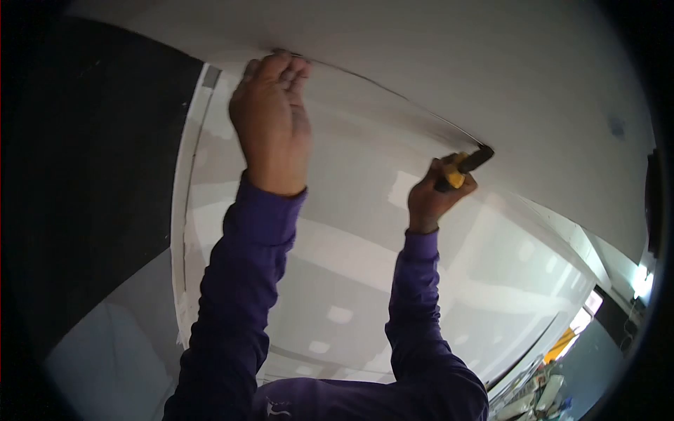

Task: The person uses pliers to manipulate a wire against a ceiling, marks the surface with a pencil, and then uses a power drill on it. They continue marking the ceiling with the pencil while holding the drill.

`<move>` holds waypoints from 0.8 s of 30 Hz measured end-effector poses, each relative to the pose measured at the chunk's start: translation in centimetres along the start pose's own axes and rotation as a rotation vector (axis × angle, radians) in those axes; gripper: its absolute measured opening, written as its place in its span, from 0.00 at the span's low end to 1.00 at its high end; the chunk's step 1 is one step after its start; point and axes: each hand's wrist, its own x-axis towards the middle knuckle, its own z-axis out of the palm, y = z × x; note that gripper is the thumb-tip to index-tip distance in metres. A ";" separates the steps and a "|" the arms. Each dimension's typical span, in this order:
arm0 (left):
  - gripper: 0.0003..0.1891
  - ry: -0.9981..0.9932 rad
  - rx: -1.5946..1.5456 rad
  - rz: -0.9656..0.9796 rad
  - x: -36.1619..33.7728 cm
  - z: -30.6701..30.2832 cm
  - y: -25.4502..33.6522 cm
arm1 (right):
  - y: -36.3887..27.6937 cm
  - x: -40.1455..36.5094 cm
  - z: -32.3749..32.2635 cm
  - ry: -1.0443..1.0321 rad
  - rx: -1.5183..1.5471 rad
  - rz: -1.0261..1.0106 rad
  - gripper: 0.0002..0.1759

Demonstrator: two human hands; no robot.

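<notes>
My left hand (272, 116) reaches up to the pale overhead panel (435, 56), fingers curled together with their tips at its surface. What those fingers pinch, if anything, I cannot tell. From beside them a thin dark line (372, 82) runs along the panel to the right. At its other end, my right hand (435, 196) is wrapped round a yellow-and-black hand tool (456, 175). The tool's dark end meets the line at the panel. Both forearms are raised in purple sleeves.
Behind my arms is a board wall (344, 259) with white filler patches and joint strips. A dark panel (105, 161) stands at left beside a pale vertical frame edge (184, 189). Assorted items (540, 393) are piled at lower right, near a bright lamp (642, 281).
</notes>
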 end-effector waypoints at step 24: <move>0.03 0.047 -0.034 -0.057 -0.1 0.6 0.4 | -0.3 0.2 0.0 0.045 0.038 0.037 0.20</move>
